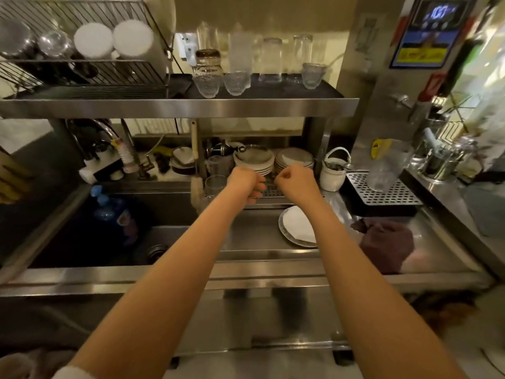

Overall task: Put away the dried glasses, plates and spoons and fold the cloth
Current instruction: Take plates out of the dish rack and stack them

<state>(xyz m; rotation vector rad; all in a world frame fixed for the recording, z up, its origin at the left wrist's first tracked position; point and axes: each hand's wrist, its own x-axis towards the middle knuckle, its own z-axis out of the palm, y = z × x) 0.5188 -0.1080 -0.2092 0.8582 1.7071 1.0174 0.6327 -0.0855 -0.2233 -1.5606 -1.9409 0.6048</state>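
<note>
Beside the plates (254, 158), left hand (247, 184) and right hand (296, 181) (fists) hold nothing.

Blue bottle (105, 206) in sink (68, 242), water boiler (382, 86) at right.

- The steel shelf (177, 106) carries a wire dish rack (82, 75) at its left end. A dark mat (273, 90) with glasses (270, 61) standing on it covers the rest.
- Beneath the shelf, the steel counter (273, 274) holds two stacks of plates (254, 160) side by side, with a white handled pot (333, 173) to their right.
- Forward of the shelf, on the counter, lie a plate (287, 236) topped with white paper and a dark crumpled cloth (386, 243).
</note>
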